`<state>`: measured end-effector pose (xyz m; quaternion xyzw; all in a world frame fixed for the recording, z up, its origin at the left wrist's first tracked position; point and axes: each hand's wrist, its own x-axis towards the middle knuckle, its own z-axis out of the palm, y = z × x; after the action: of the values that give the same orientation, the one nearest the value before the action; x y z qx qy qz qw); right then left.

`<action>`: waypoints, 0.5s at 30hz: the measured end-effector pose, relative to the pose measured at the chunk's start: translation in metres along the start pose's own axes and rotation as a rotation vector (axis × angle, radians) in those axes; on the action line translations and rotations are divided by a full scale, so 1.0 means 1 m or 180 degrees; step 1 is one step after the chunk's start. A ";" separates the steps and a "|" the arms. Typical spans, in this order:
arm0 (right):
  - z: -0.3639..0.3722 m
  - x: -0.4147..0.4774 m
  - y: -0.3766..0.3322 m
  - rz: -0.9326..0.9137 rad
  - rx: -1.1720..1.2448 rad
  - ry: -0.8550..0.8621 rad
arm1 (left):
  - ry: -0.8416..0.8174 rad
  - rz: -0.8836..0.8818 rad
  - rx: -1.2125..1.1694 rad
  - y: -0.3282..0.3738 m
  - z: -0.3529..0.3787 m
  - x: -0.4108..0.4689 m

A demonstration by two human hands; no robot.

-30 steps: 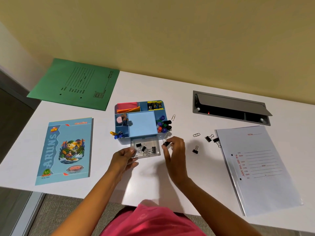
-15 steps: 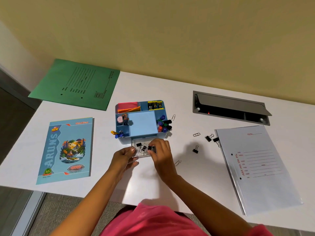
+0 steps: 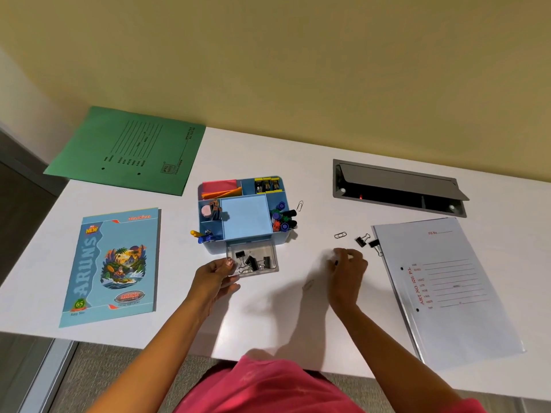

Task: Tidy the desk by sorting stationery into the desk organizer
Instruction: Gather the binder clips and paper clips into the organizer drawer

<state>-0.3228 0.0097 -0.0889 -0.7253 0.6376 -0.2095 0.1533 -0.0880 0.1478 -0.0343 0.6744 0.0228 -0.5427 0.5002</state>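
Left hand [image 3: 216, 277] pinches the front corner of the clear drawer [image 3: 252, 259], pulled out of the blue organizer [image 3: 244, 216]; right hand [image 3: 347, 265] curls over a binder clip on the desk [image 3: 298, 323], grasp not yet certain. Risks: the small clip slips from the fingertips, or the hand knocks the two clips [image 3: 365, 241] and paper clip [image 3: 340, 235] just beyond.
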 end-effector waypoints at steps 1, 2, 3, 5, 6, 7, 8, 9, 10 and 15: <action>-0.001 0.002 0.001 0.0194 0.0039 0.0032 | -0.0008 0.0001 0.0009 0.000 0.001 0.000; -0.003 0.005 0.002 0.0342 0.0133 0.0075 | -0.0010 0.0003 0.0015 0.000 0.001 0.000; -0.003 0.007 0.001 0.0440 0.0230 0.0095 | -0.0003 0.0001 0.0022 0.001 0.001 0.000; -0.003 0.011 0.002 0.0553 0.0376 0.0080 | 0.0018 -0.0001 0.0035 0.001 0.000 0.000; -0.001 0.012 0.003 0.0620 0.0421 0.0054 | 0.0024 0.0001 0.0031 0.000 0.000 0.000; 0.000 0.014 0.004 0.0691 0.0453 0.0060 | 0.0027 0.0001 0.0026 -0.001 -0.001 0.000; 0.002 0.016 0.005 0.0774 0.0476 0.0054 | 0.0027 0.0000 0.0025 -0.001 -0.001 0.000; 0.003 0.017 0.006 0.0838 0.0493 0.0048 | 0.0026 -0.0003 0.0030 -0.001 -0.001 0.000; 0.004 0.019 0.006 0.0870 0.0497 0.0046 | 0.0027 -0.0005 0.0035 -0.001 -0.001 0.000; -0.007 0.018 -0.008 0.0401 0.0684 0.0284 | 0.0017 -0.0021 0.0067 -0.001 -0.002 0.000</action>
<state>-0.3172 -0.0062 -0.0770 -0.6532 0.6619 -0.2986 0.2145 -0.0874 0.1496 -0.0348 0.6810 0.0205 -0.5427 0.4913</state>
